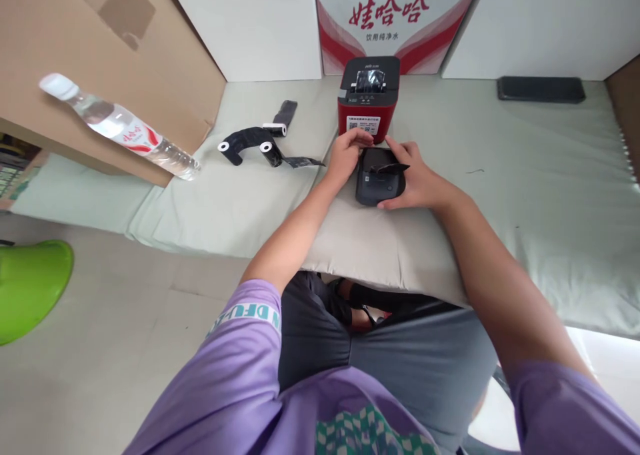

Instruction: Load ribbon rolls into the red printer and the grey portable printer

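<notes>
cover piece: a dark grey, rounded plastic printer cover [379, 185] lies flat on the pale cloth-covered surface [525, 195] just above the middle of the frame, touching or nearly touching the front of the printer
printer: a red and black box-shaped label printer [369, 101] stands upright just above the cover, at upper centre, its top open and a dark roll showing inside
long axis: the cover runs from the printer's front down toward the person, almost straight up and down in the frame
left hand: the left hand [347, 156] sits at the cover's upper left corner, fingers curled together and pressed where cover meets printer; whether they pinch anything I cannot tell
right hand: the right hand [415, 181] lies along the cover's right edge, fingers spread apart, thumb low on the cover's lower right rim, index finger reaching up toward the printer
black strip: a thin black ribbon flap [389, 169] lies across the cover's top, between the two hands
nearer hand: both touch the cover; the right covers more of it
ribbon rolls: black ribbon on white cores [260, 143] lies left of the printer, well apart from the hands
bottle: a clear plastic water bottle with a red label [120, 127] lies tilted at upper left on a brown cardboard box [100, 48]
</notes>
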The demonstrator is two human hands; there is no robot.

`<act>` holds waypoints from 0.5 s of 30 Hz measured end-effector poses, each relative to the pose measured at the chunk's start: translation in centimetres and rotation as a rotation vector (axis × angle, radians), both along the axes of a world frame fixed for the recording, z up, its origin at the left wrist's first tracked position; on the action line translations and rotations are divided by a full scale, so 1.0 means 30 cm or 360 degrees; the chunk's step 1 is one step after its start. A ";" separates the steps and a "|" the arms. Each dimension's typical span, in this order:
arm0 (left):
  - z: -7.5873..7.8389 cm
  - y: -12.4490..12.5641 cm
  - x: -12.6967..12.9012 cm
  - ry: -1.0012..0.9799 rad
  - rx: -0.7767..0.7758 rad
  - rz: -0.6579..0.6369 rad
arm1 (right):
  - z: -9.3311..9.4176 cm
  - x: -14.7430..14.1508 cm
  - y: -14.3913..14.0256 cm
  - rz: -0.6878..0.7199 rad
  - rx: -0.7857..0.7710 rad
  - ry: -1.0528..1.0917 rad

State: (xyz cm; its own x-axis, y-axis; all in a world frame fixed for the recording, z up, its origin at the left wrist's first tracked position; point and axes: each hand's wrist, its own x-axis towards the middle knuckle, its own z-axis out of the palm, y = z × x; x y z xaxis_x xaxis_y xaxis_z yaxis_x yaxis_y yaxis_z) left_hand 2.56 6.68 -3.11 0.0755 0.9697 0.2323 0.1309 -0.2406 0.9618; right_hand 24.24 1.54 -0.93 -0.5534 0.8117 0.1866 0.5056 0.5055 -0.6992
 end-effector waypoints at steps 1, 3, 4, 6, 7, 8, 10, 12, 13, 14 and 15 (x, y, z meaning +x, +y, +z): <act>0.004 0.000 -0.005 0.0045 0.0001 0.0004 | -0.002 -0.001 0.001 -0.0004 -0.0023 0.0018; 0.010 -0.011 -0.014 0.0176 0.0038 0.0005 | -0.009 -0.004 0.005 -0.0028 -0.0094 0.0082; 0.011 -0.023 -0.019 0.0248 0.0072 0.0014 | -0.013 -0.006 0.008 -0.0044 -0.0125 0.0124; 0.009 -0.066 -0.029 0.0386 0.0147 0.0067 | -0.021 -0.009 0.013 -0.0068 -0.0156 0.0201; 0.004 -0.096 -0.035 0.0446 0.0178 0.0101 | -0.025 -0.010 0.015 -0.0072 -0.0150 0.0214; -0.002 -0.130 -0.042 0.0510 0.0202 0.0120 | -0.030 -0.011 0.017 -0.0068 -0.0132 0.0207; -0.020 -0.199 -0.058 0.0642 0.0209 0.0086 | -0.040 -0.009 0.022 -0.0043 -0.0078 0.0151; -0.041 -0.256 -0.072 0.0747 0.0154 0.0028 | -0.051 -0.005 0.028 -0.0024 -0.0026 0.0103; -0.052 -0.277 -0.077 0.0787 0.0123 0.0016 | -0.057 -0.002 0.031 -0.0015 -0.0008 0.0090; -0.061 -0.290 -0.082 0.0819 0.0102 0.0020 | -0.061 0.000 0.034 -0.0004 0.0007 0.0081; -0.069 -0.297 -0.085 0.0844 0.0103 0.0034 | -0.065 0.003 0.037 0.0011 0.0022 0.0073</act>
